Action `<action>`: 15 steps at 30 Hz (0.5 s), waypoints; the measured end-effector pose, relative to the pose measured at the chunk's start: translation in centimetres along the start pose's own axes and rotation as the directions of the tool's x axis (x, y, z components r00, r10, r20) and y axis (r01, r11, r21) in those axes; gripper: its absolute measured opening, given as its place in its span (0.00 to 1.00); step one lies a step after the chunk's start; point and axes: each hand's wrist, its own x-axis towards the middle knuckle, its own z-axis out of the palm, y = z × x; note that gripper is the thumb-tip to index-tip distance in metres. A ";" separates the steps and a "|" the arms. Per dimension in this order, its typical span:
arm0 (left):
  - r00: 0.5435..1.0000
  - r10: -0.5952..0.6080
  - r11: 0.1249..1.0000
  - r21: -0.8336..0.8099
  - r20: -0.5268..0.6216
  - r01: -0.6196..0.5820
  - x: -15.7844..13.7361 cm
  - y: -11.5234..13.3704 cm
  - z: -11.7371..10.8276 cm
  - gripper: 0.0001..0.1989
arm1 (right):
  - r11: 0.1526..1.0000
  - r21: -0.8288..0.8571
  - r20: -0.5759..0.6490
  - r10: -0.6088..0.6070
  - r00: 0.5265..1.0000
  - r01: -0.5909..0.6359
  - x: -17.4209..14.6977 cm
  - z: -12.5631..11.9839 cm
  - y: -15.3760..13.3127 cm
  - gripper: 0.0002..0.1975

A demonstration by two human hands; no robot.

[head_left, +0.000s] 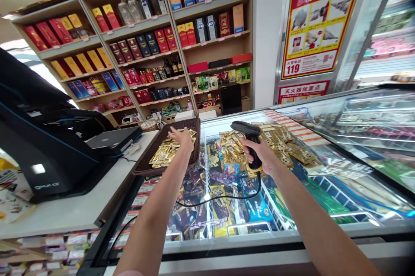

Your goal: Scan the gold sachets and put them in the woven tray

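Head cam: main risk = cable (227,197) crossing freezer (253,242) top, running below our L forearm (162,198); if we pull it taut, could snag arm or basket (139,167). Basket sits at freezer's left edge, gold pkts (162,154) heaped loose inside, prob. spill if bumped. Our L hand (183,138): fingers spread apart over those pkts, can't tell if touching. Our R hand (263,155): fingers clamped round scanner (254,146) grip, above loose gold pile (231,148), nearer freezer's far edge.

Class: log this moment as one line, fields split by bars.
left hand: open over gold packets in basket | right hand: holding scanner above second packet pile
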 end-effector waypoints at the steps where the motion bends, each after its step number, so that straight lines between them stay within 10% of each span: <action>1: 1.000 0.028 1.000 0.009 -0.002 -0.028 -0.6 0.1 1.2 0.19 | 1.000 0.015 -0.023 -0.007 1.000 0.008 0.2 -0.3 -0.2 0.20; 8: 0.929 0.116 0.987 0.063 0.350 -0.147 -6.4 -1.7 10.2 0.10 | 0.988 0.154 -0.143 0.039 0.989 -0.017 1.2 -1.8 -0.6 0.21; 15: 0.918 0.095 0.969 0.174 0.386 -0.174 -5.6 -1.6 15.0 0.16 | 0.972 0.230 -0.236 0.015 0.972 0.041 1.5 -1.8 -1.3 0.19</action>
